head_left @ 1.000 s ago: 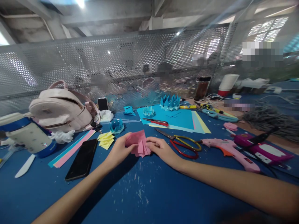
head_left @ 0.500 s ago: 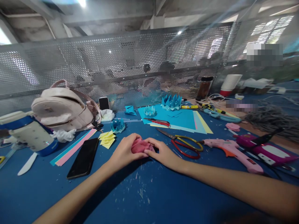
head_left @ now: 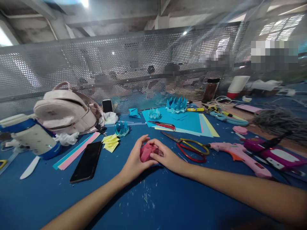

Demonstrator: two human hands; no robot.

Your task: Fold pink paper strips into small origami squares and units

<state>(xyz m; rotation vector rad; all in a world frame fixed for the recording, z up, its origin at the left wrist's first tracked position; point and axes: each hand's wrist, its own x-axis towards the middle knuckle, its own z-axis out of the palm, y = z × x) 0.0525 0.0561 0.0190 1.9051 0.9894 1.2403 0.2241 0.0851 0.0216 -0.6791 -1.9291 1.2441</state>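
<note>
Bunched pink paper over middle of desk; fingers of left hand and right hand curled around it, gripping. Yellow papers near left hand; scissors near right; black phone farther left.

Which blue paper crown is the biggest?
The right-hand crown, at the back of the blue sheet. It looks wider and taller than the pale crown to its left and the front crown near the yellow papers.
</note>
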